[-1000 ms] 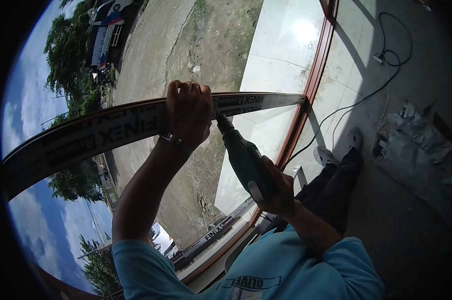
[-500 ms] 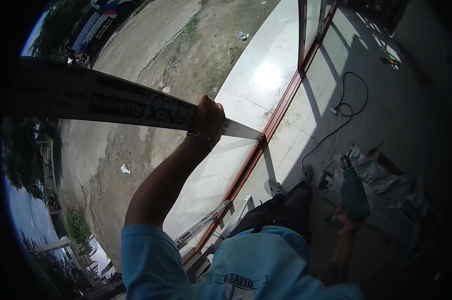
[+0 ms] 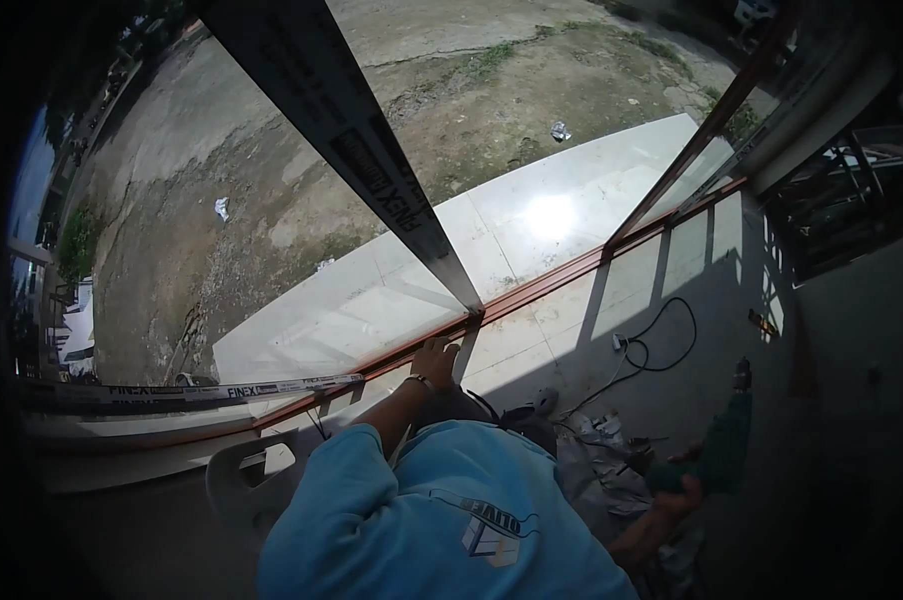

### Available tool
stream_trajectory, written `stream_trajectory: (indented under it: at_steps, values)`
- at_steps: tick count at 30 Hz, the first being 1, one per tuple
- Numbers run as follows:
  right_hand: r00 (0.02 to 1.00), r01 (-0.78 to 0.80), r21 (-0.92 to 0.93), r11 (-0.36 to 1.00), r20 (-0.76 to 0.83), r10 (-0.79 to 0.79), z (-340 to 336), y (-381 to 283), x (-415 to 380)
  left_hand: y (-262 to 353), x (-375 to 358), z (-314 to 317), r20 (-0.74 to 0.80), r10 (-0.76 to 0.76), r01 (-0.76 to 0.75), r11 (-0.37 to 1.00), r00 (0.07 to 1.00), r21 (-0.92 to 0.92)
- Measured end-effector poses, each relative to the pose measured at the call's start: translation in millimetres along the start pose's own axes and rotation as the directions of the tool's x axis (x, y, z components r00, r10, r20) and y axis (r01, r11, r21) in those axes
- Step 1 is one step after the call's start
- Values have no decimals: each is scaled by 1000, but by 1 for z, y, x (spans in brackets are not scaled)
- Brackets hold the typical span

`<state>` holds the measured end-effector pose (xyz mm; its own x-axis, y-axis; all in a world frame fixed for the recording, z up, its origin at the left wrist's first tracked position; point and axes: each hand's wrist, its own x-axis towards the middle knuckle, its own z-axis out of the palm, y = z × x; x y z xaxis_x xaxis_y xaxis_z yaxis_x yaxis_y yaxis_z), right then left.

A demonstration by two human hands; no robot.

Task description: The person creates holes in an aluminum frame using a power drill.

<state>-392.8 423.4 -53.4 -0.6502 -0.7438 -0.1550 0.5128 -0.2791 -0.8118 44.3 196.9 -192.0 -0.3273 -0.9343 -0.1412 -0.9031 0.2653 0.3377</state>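
Note:
My right hand [image 3: 679, 496] grips a green power drill [image 3: 728, 440] by its handle, low at the right, with the chuck pointing away from me. My left hand [image 3: 434, 360] is held low by my legs, just short of the brown floor track [image 3: 541, 292]. Its fingers are loosely bent and slightly apart, with nothing visible in them. Beyond it stands an upright aluminium post [image 3: 371, 160] covered in printed FINEX film, its foot on the track. Another FINEX-labelled profile [image 3: 236, 391] extends to the left.
Crumpled film [image 3: 596, 450] lies beside my feet. A dark cord [image 3: 661, 368] loops over the tiled floor. A pale plastic chair [image 3: 241, 480] stands at my left. Another brown upright [image 3: 706, 130] rises from the track, with white tiles and rough ground outside.
My left hand has let go of the filmed post and dropped toward my legs. The view has turned, and the drill has stayed in my right hand.

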Motion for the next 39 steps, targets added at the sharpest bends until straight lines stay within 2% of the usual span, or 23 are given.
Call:
stream_trajectory:
  at_steps: [1,2,3,5,7,9,11,13,15,17,18,20,22,24,25,27,28,29,30,31,32,35,39]
  values:
    - [997,2,-35,999,83,1,15,-20,24,-4,-24,12,-35,-155,157,985,987,66]
    - [993,-14,-44,999,119,19,22,-32,50,-11,-43,23,179,-403,408,913,898,7]
    - [975,47,-116,992,222,-20,28,-44,76,-11,-62,25,398,-583,636,771,708,-1]
    - [933,104,-178,979,358,-34,51,-60,121,-20,-87,39,649,-622,870,475,438,-131]
    - [844,115,-167,979,536,-7,83,-65,164,-8,-98,39,582,-656,858,489,481,-159]
    - [797,110,-140,984,604,-3,123,-57,199,6,-91,34,502,-689,842,509,523,-178]
    - [788,185,-118,976,611,-75,175,-46,222,36,-58,13,196,-703,679,513,683,-525]
    - [752,170,-91,981,655,-70,222,-38,243,69,-12,-37,-88,-686,452,564,722,-691]
    - [618,205,-55,977,782,-86,256,-26,268,96,33,-85,-487,-595,202,741,640,-640]
    - [578,226,-53,973,811,-90,288,-19,284,112,74,-126,-766,-450,133,887,459,-441]
    - [549,255,-59,965,830,-94,304,-18,293,113,94,-137,-765,-463,145,882,447,-449]
    - [498,258,-58,964,863,-81,330,-17,315,117,120,-149,-852,-488,162,872,193,-463]
    - [446,254,-42,966,892,-78,364,-14,325,120,140,-142,-849,-515,189,851,114,-491]
    - [603,109,-17,994,796,-52,405,-11,317,117,156,-139,-886,-462,233,865,21,-445]
    - [608,95,-19,995,793,-43,421,-11,316,122,159,-140,-888,-459,245,864,27,-439]
    - [540,-210,-33,977,830,144,457,-8,321,130,167,-144,-890,-453,423,800,-42,-427]
    - [533,-217,-29,976,834,144,476,-6,324,131,171,-144,-902,-429,479,785,-39,-394]
    - [503,-261,-39,965,847,171,495,-4,327,129,179,-144,-903,-427,488,779,-47,-394]
    - [469,-309,-58,949,859,205,512,1,330,127,185,-141,-867,-475,389,778,-151,-494]
    - [454,-327,-72,942,863,223,529,7,335,127,190,-140,-813,-526,282,764,-249,-580]
    - [413,-315,-91,945,883,222,546,15,341,126,194,-138,-800,-519,280,754,-301,-594]
    - [344,-265,-136,955,912,225,589,41,358,129,202,-141,-827,-477,425,710,-297,-562]
    - [106,-191,-90,977,988,112,642,84,407,135,220,-143,-834,-397,580,600,-383,-551]
